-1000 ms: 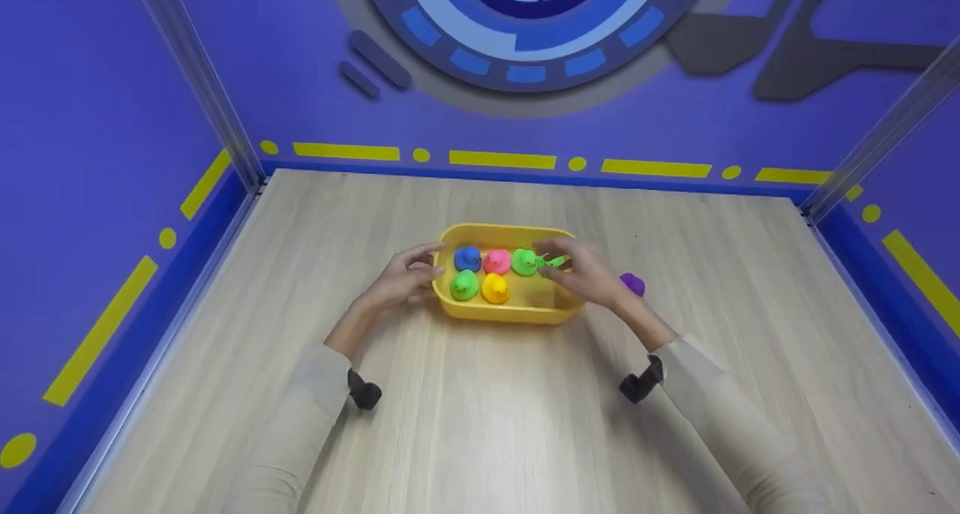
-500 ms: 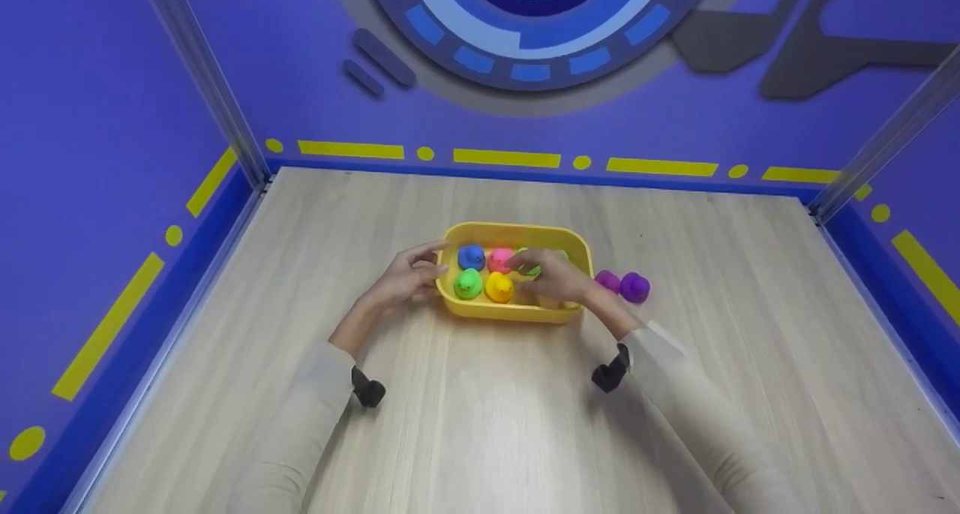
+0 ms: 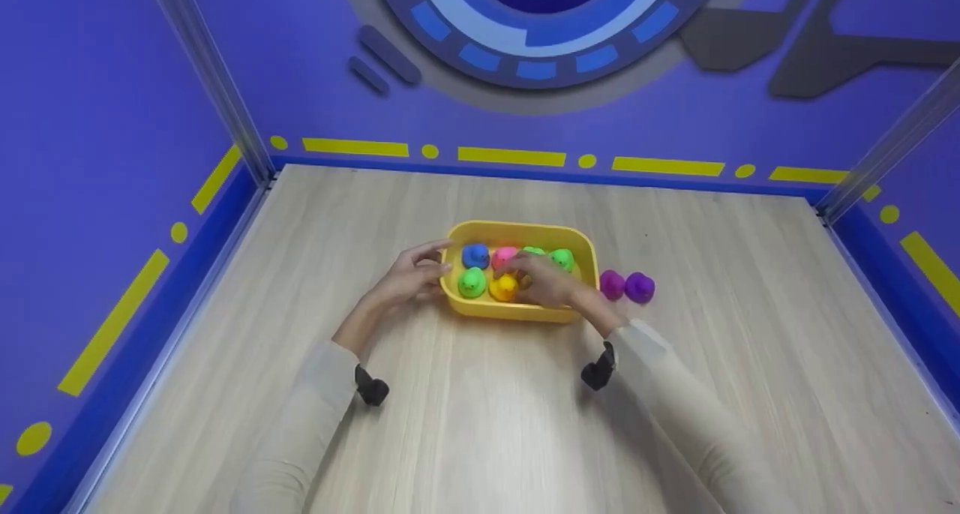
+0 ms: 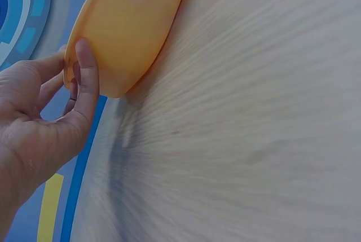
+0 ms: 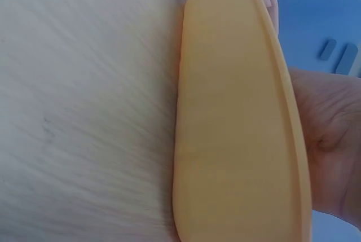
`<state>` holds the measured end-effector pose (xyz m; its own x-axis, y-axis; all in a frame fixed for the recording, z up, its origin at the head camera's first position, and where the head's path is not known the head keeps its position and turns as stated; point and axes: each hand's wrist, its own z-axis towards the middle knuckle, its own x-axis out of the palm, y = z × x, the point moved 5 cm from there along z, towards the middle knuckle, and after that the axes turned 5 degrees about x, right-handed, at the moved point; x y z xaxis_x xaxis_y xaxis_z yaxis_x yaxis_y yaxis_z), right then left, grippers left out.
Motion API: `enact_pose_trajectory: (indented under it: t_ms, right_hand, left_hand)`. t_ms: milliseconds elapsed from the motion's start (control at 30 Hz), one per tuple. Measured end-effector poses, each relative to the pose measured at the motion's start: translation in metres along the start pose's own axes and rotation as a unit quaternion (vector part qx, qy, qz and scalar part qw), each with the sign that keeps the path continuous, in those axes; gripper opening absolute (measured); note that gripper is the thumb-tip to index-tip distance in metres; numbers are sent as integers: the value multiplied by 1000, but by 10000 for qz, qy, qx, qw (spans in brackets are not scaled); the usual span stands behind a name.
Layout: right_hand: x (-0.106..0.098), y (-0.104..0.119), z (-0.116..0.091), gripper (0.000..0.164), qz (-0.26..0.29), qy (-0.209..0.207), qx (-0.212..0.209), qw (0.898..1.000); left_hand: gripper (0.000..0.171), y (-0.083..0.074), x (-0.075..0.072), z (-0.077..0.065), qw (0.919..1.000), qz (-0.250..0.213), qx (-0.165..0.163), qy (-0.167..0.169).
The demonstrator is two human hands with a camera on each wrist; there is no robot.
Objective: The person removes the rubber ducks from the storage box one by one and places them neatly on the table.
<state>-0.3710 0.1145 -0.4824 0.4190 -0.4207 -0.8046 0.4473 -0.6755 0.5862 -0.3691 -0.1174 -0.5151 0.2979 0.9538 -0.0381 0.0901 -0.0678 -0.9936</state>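
In the head view a yellow plastic tub (image 3: 517,313) stands on the table, holding several small rubber ducks. My left hand (image 3: 409,278) holds the tub's left end, thumb against the outer wall in the left wrist view. My right hand (image 3: 546,278) reaches inside, its fingers beside the yellow duck (image 3: 502,289); whether they grip it is hidden. Behind it are the blue duck (image 3: 475,257), the pink duck (image 3: 503,256) and a partly covered green duck (image 3: 533,250). Another green duck (image 3: 562,260) sits at the right, and one more green duck (image 3: 472,283) at front left.
A magenta duck (image 3: 612,284) and a purple duck (image 3: 640,287) lie on the wooden table (image 3: 480,416), just right of the tub. Blue-purple panels (image 3: 525,101) enclose the table at the back and both sides.
My right hand has moved left within the tub, from the right green duck to beside the yellow one. The magenta duck has come into sight. My left hand stays on the tub.
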Motion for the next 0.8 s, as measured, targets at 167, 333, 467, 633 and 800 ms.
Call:
enact_pose_trajectory:
  t_ms: [167,333,467,633,800]
  right_hand:
    - [1,-1,1,35,-47,-130,-242,9996]
    - [1,-3,2,35,6,-148,-8,9999]
    - [1,-6,3,37,91,-142,277,9995]
    - [0,-5,2,39,162,-185,313,9992]
    - [-3,-2,-2,43,274,-196,399,9986]
  left_hand:
    - [54,0,1,0,10000,55,19,11]
    - [53,-2,0,0,9999,100,26,-2]
    - [53,-3,0,0,10000,88,42,17]
    - [53,-3,0,0,9999,56,116,67]
    - [54,-3,0,-1,9998,-52,154,100]
